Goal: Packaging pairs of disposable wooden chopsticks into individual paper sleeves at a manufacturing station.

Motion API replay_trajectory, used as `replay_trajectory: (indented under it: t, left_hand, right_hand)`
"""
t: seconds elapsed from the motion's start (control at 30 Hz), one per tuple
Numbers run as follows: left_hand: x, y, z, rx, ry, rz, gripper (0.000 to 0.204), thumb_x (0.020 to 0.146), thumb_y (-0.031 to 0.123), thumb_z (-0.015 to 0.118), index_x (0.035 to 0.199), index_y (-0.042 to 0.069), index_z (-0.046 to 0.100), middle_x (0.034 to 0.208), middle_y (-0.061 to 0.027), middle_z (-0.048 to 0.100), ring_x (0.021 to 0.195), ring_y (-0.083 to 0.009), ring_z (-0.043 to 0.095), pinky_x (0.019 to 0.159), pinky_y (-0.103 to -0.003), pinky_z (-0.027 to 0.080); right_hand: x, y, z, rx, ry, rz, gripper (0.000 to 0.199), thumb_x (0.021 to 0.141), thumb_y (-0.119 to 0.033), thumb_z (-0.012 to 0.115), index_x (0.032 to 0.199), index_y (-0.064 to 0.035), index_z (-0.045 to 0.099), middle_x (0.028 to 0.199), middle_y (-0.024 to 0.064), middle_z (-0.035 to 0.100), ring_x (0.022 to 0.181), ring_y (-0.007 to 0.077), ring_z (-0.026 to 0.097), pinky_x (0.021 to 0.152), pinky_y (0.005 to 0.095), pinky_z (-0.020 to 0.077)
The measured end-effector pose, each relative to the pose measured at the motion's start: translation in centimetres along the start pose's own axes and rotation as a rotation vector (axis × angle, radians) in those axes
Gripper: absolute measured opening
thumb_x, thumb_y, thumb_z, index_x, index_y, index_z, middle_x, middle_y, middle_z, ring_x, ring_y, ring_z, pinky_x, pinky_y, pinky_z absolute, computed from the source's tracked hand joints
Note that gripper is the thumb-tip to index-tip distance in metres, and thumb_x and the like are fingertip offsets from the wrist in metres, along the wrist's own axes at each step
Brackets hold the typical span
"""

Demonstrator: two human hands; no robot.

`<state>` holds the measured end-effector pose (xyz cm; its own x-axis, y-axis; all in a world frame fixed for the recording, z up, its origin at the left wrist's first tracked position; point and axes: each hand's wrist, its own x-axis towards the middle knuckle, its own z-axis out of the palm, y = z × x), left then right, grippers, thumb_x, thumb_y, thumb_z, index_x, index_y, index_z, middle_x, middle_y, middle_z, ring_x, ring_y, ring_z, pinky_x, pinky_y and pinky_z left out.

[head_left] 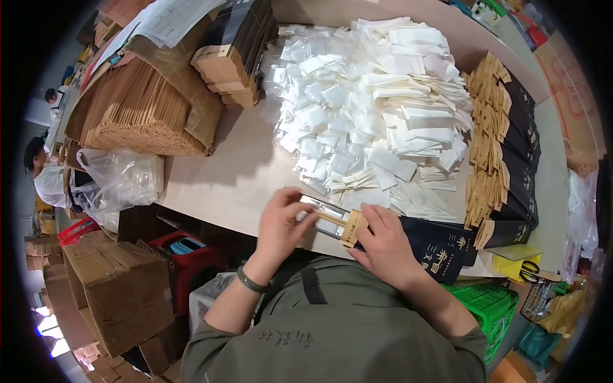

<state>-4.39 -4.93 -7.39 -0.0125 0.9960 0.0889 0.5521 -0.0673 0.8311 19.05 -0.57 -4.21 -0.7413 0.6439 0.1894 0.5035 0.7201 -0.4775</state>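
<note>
Surface: pale wooden worktable (236, 172), heaped with white folded paper napkins (377, 102); a row of black-and-tan paper sleeves (511, 159) lines its right side.
Left hand (281, 223): fingers curled and closed on the clear shiny end of a narrow packet (322, 214) at the table's near edge.
Right hand (383, 246): thumb and fingers pinched on the tan cardboard mouth of a black paper sleeve (440, 246) — the packet's other end meets that mouth, between both hands.
Hard to tell: packet contents — glare hides them.
Background: bundled wooden chopsticks (137, 108), far left.
</note>
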Motion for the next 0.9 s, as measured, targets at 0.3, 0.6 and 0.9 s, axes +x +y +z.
replay_trajectory:
  t: [0.3, 0.6, 0.9]
  left_hand:
    - [-0.9, 5.1, 0.3, -0.04, -0.279, -0.057, 0.071, 0.078, 0.02, 0.08, 0.138, 0.001, 0.046, 0.116, -0.0169, 0.061, 0.106, -0.0327, 0.062, 0.093, -0.04, 0.05]
    - [0.7, 2.0, -2.6, 0.393, -0.08, -0.116, 0.042, 0.063, 0.016, 0.083, 0.096, 0.006, 0.059, 0.076, -0.013, 0.062, 0.072, -0.0341, 0.063, 0.064, -0.04, 0.051]
    - [-0.1, 8.7, 4.8, -0.274, -0.773, 0.135, 0.049, 0.071, 0.008, 0.07, 0.116, 0.0, 0.054, 0.134, -0.0273, 0.042, 0.1, -0.0378, 0.06, 0.087, -0.04, 0.05]
  right_hand:
    - [-0.5, 0.3, 0.4, -0.025, 0.085, 0.001, 0.035, 0.067, -0.011, 0.074, 0.099, -0.0018, 0.062, 0.117, 0.0188, 0.06, 0.106, 0.0354, 0.057, 0.092, 0.0455, 0.0468]
    - [0.0, 10.3, -12.1, -0.19, 0.214, 0.075, 0.025, 0.079, -0.023, 0.072, 0.064, -0.0074, 0.06, 0.073, 0.0125, 0.06, 0.066, 0.032, 0.06, 0.06, 0.0409, 0.05]
    - [-4.1, 5.5, -3.5, 0.017, -0.152, -0.025, 0.035, 0.078, -0.025, 0.077, 0.102, -0.0027, 0.065, 0.125, 0.0244, 0.054, 0.117, 0.0409, 0.053, 0.101, 0.0478, 0.0425]
